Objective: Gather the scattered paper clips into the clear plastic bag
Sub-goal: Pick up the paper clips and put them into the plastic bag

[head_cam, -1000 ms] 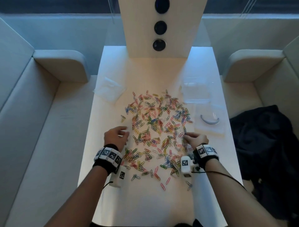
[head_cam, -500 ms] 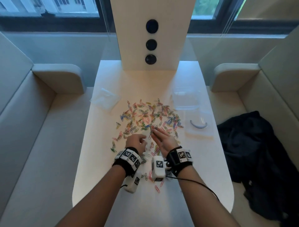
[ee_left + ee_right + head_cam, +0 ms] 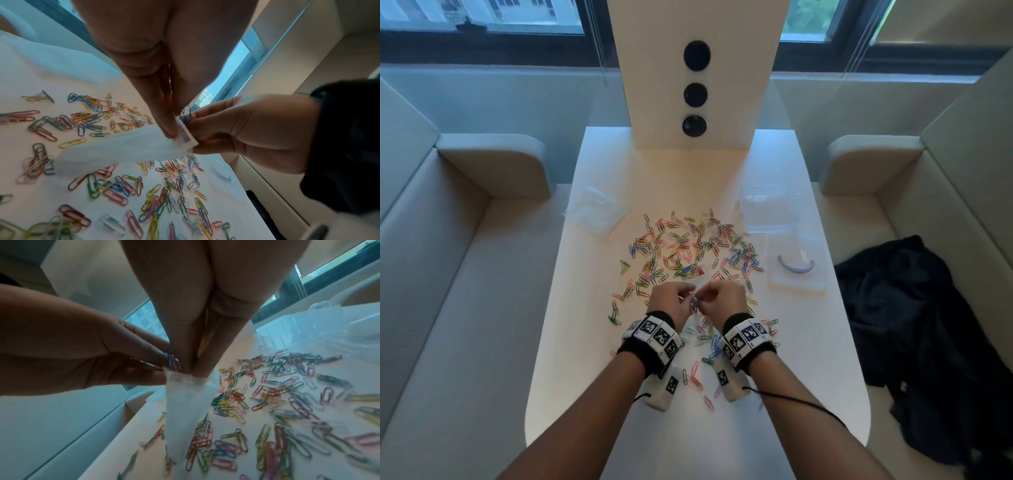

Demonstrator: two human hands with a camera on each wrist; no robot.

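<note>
Many coloured paper clips (image 3: 688,253) lie scattered over the white table (image 3: 688,438). Both hands meet above the near part of the pile. My left hand (image 3: 671,301) pinches the mouth of a small clear plastic bag (image 3: 123,151), which hangs down toward the clips. My right hand (image 3: 722,301) has its fingertips (image 3: 195,369) bunched at the bag's mouth (image 3: 185,379), pinching a few blue clips (image 3: 186,116) that stick up between the two hands. In the head view the bag is mostly hidden by the hands.
A second clear bag (image 3: 599,214) lies at the back left. A clear plastic box (image 3: 770,212) and a flat lid (image 3: 796,270) sit at the back right. A white upright panel (image 3: 695,92) stands behind. A black garment (image 3: 928,325) lies on the right seat.
The hands were apart at the pile's left and right edges, the right one pinching clips. They have come together at the middle, over the bag's mouth. The head view has tilted up.
</note>
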